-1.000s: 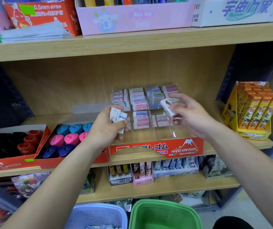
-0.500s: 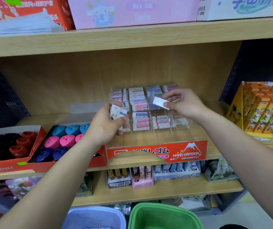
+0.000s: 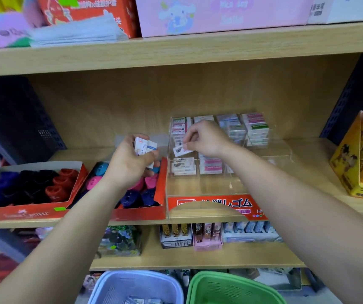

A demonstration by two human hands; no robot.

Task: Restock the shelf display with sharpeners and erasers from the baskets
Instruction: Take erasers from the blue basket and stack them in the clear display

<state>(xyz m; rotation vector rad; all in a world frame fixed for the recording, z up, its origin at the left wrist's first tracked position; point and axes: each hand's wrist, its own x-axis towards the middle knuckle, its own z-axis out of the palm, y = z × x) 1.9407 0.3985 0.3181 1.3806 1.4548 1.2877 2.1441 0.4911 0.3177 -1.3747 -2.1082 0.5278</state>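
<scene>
Centre frame: right hand [image 3: 208, 139] pinches an eraser [image 3: 181, 150] above the clear display case [image 3: 211, 189] while left hand [image 3: 127, 163] clutches spare erasers [image 3: 144, 147] just beside it, apparently kept close for quick restocking.

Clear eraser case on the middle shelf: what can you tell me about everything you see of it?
The clear case looks like see-through plastic, split by thin walls into rows of compartments. A red label with white lettering runs along its front edge. Back compartments hold tall stacks of wrapped erasers, nearer ones short stacks. It sits on the wooden shelf beside a red sharpener box. The right hand pinches a white eraser above its left side.
</scene>
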